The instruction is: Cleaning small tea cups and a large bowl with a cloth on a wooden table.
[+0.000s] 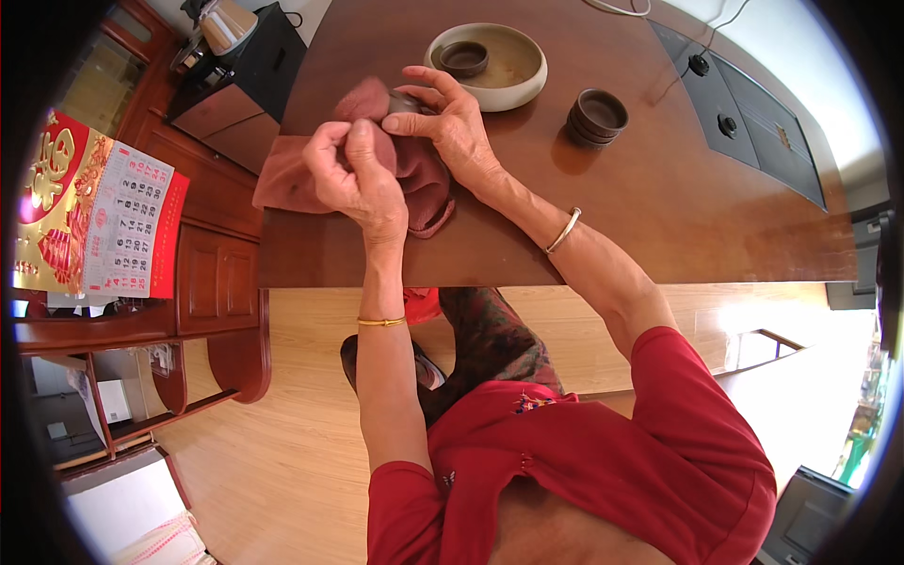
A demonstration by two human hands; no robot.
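Observation:
My left hand (360, 173) pinches a reddish-brown cloth (293, 173) between thumb and fingers. Part of this cloth is bunched up above the fingertips, and the rest spreads over the table's left end. Beside it, my right hand (455, 131) holds a small dark brown cup (404, 104), its thumb at the near side. The cloth and my fingers hide much of that cup. Just beyond my right hand stands a wide pale ceramic bowl (515, 99) with another brown cup (464, 60) inside. Farther right is a short stack of brown cups (598, 119).
The polished wooden table (671, 240) ends in front of my body. A dark panel with knobs (734, 106) is set into its right side. At left stand a black cabinet (233, 106) with a kettle (227, 27) on top, and a wall calendar (127, 219).

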